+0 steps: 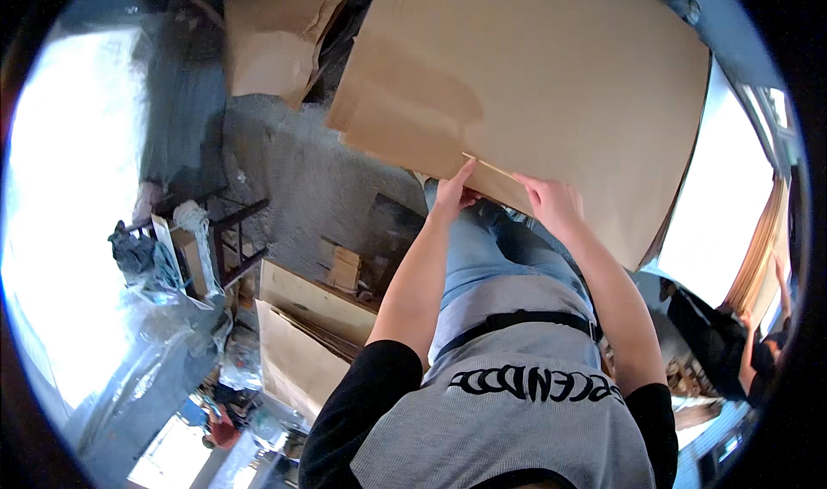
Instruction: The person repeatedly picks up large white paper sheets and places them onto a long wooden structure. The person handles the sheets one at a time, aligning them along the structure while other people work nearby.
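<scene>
A large brown cardboard sheet [551, 84] lies in front of me on top of a stack. My left hand [455, 192] is closed on its near edge, thumb on top and fingers curled below. To its right, my right hand [556, 205] grips the same edge, fingertips on the upper face and the rest partly hidden. Between my two hands runs a thin pale strip [493, 167]; I cannot tell whether it is a loose sliver or the lifted edge of a sheet. A darker patch, like a shadow, falls on the cardboard beyond my left hand.
Crumpled brown paper [280, 37] lies at the far left. More flat cardboard [297, 351] leans beside my left arm. A dark stool frame [234, 235] with plastic bags stands further left. At the right is a white panel [719, 187], with another person [762, 360] beyond.
</scene>
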Motion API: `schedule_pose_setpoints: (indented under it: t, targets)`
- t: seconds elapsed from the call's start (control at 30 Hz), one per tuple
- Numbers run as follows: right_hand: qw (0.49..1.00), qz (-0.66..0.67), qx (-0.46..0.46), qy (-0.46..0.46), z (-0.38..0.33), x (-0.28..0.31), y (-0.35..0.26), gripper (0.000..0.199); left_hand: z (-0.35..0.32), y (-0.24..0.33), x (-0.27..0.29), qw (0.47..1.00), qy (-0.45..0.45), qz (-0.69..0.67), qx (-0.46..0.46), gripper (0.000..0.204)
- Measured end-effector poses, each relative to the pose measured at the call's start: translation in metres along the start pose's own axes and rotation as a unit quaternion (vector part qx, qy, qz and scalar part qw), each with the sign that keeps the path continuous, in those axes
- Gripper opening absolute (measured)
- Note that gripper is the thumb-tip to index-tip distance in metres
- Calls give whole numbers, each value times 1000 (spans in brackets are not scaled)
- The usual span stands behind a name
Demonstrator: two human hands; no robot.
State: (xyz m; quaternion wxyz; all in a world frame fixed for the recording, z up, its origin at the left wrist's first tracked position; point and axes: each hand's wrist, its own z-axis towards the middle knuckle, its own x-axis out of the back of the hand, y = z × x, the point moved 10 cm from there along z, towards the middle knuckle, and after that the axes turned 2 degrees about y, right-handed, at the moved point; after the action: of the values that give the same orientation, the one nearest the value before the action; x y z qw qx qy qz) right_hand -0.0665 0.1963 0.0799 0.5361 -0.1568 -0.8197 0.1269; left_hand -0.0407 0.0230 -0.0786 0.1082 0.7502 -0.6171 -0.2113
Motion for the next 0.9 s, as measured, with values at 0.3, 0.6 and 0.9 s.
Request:
schedule_pose_setpoints:
  t: [0.3, 0.6, 0.9]
  targets:
    - [999, 14, -34, 34, -2, 11, 16, 26, 20, -10, 10, 1000, -1, 19, 16, 48]
    - [977, 120, -168, 56, -55, -12, 82, 30, 25, -9, 14, 1000, -15, -8, 20, 40]
    - [922, 133, -316, 181, -176, -63, 265, 18, 4, 4, -3, 995, 14, 95, 30, 43]
